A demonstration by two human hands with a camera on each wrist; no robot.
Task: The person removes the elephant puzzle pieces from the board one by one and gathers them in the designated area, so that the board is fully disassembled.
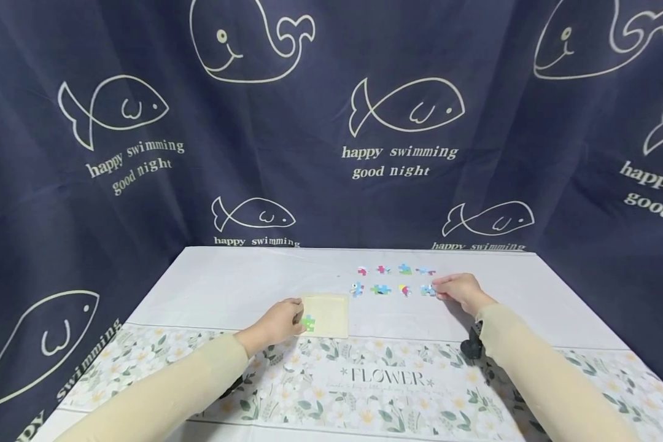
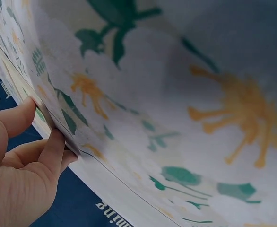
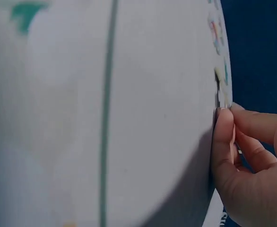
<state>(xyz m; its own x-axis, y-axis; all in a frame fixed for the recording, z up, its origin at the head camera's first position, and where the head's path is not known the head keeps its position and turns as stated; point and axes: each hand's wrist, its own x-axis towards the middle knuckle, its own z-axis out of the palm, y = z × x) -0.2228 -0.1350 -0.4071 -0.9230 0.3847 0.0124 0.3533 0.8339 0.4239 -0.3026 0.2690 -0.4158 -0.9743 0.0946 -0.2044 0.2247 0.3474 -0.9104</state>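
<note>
A shallow cream puzzle tray lies on the table, with one green-and-blue jigsaw piece in its lower left corner. My left hand holds the tray's left edge; in the left wrist view its thumb and fingers are at that edge. Over on the right, my right hand pinches a blue-and-white jigsaw piece at the right end of the nearer row. The right wrist view has the thumb and fingertips together at the piece, which they mostly hide.
Several other jigsaw pieces lie in two rows right of the tray. The white tabletop has a floral-printed band in front, lettered FLOWER. A dark blue curtain with fish drawings hangs behind the table.
</note>
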